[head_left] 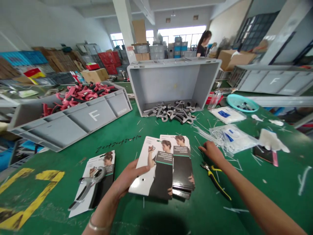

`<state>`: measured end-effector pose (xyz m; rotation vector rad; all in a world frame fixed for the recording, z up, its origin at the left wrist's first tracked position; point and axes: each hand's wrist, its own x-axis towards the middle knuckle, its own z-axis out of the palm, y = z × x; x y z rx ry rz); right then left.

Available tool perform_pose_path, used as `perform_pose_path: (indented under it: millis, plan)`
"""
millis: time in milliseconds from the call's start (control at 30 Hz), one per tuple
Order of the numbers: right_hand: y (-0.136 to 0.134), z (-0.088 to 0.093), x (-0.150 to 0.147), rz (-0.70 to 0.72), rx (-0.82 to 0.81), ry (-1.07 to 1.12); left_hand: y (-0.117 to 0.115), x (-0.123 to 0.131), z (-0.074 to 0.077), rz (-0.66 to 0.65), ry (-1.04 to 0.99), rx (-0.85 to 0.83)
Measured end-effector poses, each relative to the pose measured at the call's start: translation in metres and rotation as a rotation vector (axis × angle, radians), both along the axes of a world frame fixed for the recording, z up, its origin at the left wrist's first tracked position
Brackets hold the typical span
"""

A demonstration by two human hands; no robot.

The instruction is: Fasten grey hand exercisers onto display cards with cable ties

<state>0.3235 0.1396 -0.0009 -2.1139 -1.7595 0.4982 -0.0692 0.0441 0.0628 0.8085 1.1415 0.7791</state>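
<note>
1. Nearest the camera, our left forearm [110, 205] rises from the bottom edge, a bangle [97, 227] at its wrist.
2. With our left hand [128, 176] we pinch a card [162, 179] by its left side: the thumb lies across the printed face, the other fingers are hidden behind it.
3. Our right hand [212, 153] is partly curled, its fingertips near the loose ties [211, 137]; we cannot tell how far the fingers part or whether they have hold of a tie.
4. Our card overlaps the left edge of a pile [183, 169] of like cards on the green table [132, 215].
5. Just below our right hand we have pliers [217, 184] with yellow and black handles, lying on the table.
6. Left of our left hand, a grey grip [91, 182] lies on a second card [81, 189].
7. Beyond, we see a crate [168, 85] on its side, grey grips [174, 112] spilling from its mouth, and to its left a crate marked F [107, 114], heaped with red grips [83, 94].
8. To our right lie two bags [231, 137], a turquoise dish [231, 100] of small parts and a white glove [270, 140].
9. Farther off, behind the tipped crate, we see a co-worker [201, 50].
</note>
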Motion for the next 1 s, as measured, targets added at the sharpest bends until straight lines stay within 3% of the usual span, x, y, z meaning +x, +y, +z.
perform_pose_path:
  millis: [133,300,400,500,567,667,733,833,1000]
  plan:
    - [0.028,-0.015,0.011,0.028,-0.105,-0.015,0.012,-0.002,0.000,-0.046,-0.056,0.009]
    - [0.043,-0.008,0.029,0.115,-0.171,0.209,-0.021,-0.013,-0.011,0.217,-0.225,0.085]
    - [0.043,0.016,0.028,0.128,-0.054,0.392,-0.030,-0.016,-0.007,0.366,-0.158,0.163]
    - [0.025,0.058,-0.010,0.178,0.199,0.744,-0.021,-0.013,0.008,0.275,-0.072,0.232]
    - [-0.002,0.090,-0.052,0.296,0.274,0.951,-0.012,-0.007,0.017,0.195,-0.061,0.274]
    - [-0.044,0.124,-0.113,0.481,0.355,0.826,-0.006,0.005,0.023,0.140,-0.066,0.337]
    - [-0.061,0.133,-0.141,0.594,0.495,0.633,-0.006,0.010,0.022,0.125,-0.056,0.363]
    - [-0.070,0.127,-0.157,0.721,0.618,0.445,-0.009,0.012,0.020,0.124,-0.051,0.377]
    - [-0.067,0.109,-0.160,0.830,0.622,0.362,-0.010,0.012,0.019,0.132,-0.064,0.395]
